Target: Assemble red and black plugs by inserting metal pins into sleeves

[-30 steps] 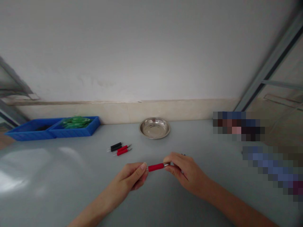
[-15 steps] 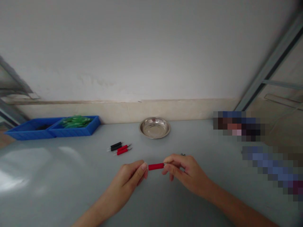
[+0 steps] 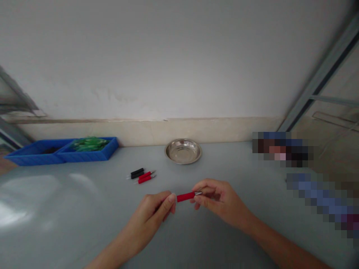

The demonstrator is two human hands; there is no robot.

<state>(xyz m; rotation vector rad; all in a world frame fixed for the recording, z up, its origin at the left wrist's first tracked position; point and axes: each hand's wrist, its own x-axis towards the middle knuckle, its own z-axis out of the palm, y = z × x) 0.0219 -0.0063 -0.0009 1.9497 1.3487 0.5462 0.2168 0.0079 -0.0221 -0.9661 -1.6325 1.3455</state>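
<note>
A red pen barrel [image 3: 185, 197] with a metal cone tip lies level between both hands above the grey table. My left hand [image 3: 155, 211] pinches its left end between thumb and fingers, hiding that end. My right hand [image 3: 217, 198] has its thumb and forefinger around the metal tip, which shows between them; exact contact there is hard to make out. Just beyond my left hand, two black pen barrels [image 3: 137, 173] and two red pen barrels [image 3: 146, 178] lie side by side on the table.
A round steel dish [image 3: 183, 152] stands near the wall. At the back left, two blue trays [image 3: 64, 158] sit side by side; the right one holds a heap of green pieces [image 3: 91, 144], the left one something dark. Pixelated shapes cover the right side of the table.
My right fingers have shifted and lifted slightly at the tip, so more of the metal cone shows. The barrel tilts up a little to the right. My left hand is nearly still.
</note>
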